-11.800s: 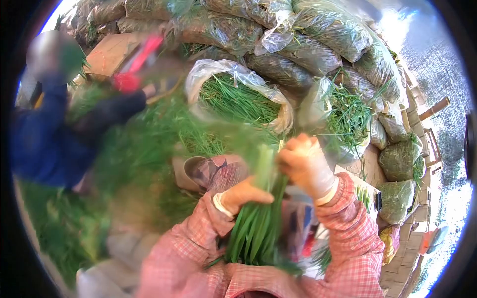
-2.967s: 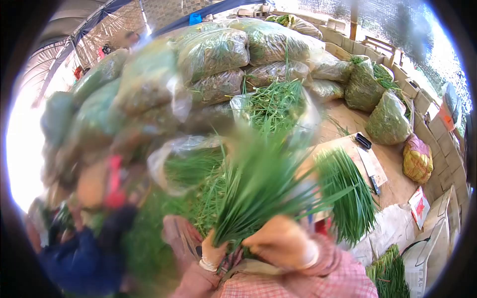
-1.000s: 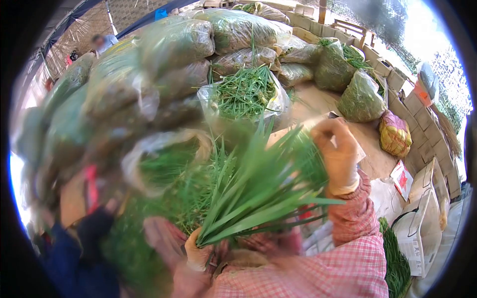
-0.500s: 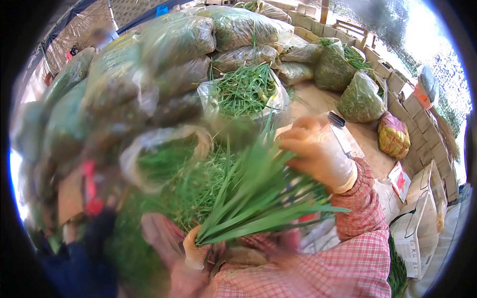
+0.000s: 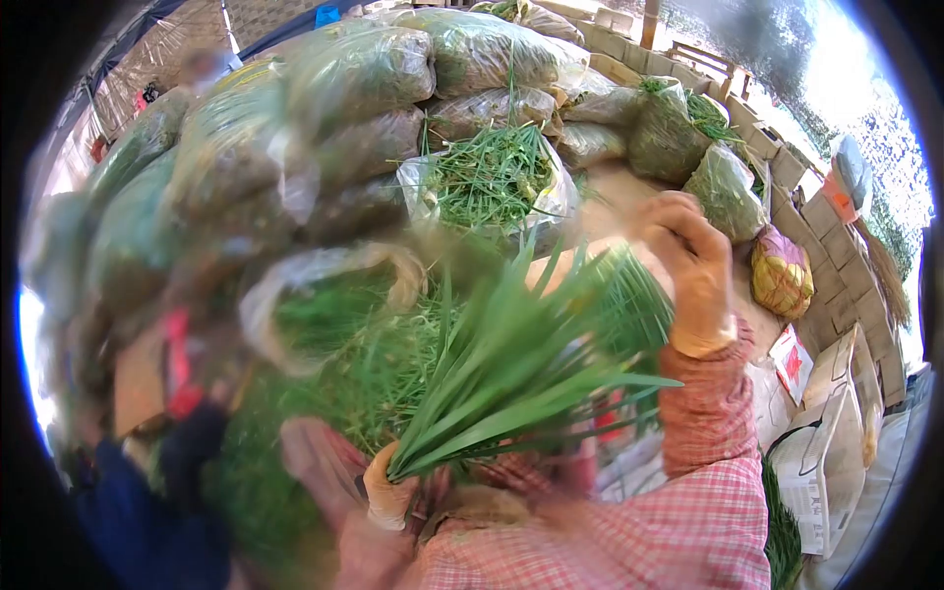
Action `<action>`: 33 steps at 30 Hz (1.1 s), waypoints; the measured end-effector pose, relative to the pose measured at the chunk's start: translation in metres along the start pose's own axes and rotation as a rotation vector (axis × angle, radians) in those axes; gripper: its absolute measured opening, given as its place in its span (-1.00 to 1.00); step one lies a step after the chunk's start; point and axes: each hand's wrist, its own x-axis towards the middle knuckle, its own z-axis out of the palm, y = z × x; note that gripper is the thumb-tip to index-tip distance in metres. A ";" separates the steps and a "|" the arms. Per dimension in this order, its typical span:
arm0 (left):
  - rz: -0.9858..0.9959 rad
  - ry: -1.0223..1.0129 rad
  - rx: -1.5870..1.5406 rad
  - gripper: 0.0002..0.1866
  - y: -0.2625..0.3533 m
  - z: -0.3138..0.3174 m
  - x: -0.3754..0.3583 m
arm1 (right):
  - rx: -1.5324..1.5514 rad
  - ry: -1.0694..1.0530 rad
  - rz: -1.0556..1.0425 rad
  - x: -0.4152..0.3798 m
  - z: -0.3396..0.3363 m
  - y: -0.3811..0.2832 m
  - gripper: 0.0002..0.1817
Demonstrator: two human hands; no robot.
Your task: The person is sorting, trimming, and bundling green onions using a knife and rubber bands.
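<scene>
A fanned bunch of garlic chives [image 5: 501, 383], long flat green leaves, has its base gripped in my gloved left hand [image 5: 390, 492], close to my body. Its leaves spread up and to the right, partly blurred. My gloved right hand [image 5: 693, 270] is raised at the right, apart from the bunch, with its fingers curled; whatever they hold, if anything, is hidden. More green leaves [image 5: 634, 300] show just left of that hand, behind the bunch. Loose greens [image 5: 393, 364] lie in a heap beyond my left hand.
An opened bag of cut greens [image 5: 492, 182] stands ahead, below stacked full plastic bags [image 5: 492, 49]. A white crate [image 5: 821, 462] is at the right, near a yellow-purple bundle [image 5: 782, 270] and a block wall [image 5: 836, 246]. Another person's dark sleeve [image 5: 187, 462] is at lower left.
My right hand has moved right, away from the bunch's leaves, uncovering more green leaves and hiding the black-handled item there. My left hand keeps its grip in nearly the same place.
</scene>
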 end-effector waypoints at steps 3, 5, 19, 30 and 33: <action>-0.016 0.020 0.117 -0.49 0.007 0.003 0.002 | -0.402 -0.107 -0.290 -0.005 -0.025 -0.016 -0.87; -0.043 0.028 0.122 -0.47 0.016 0.006 0.005 | -0.484 -0.068 -0.327 -0.017 -0.029 -0.026 -0.83; -0.041 0.010 0.069 -0.54 0.013 0.001 0.001 | -1.385 -0.371 -0.921 -0.074 0.039 -0.035 -0.59; -0.006 0.084 0.099 -0.56 -0.002 0.000 0.000 | 0.029 -0.804 -0.463 -0.045 0.028 -0.075 -0.87; 0.080 0.142 0.181 -0.56 0.000 0.003 0.004 | 0.257 -1.179 -0.438 -0.026 0.015 -0.080 -0.76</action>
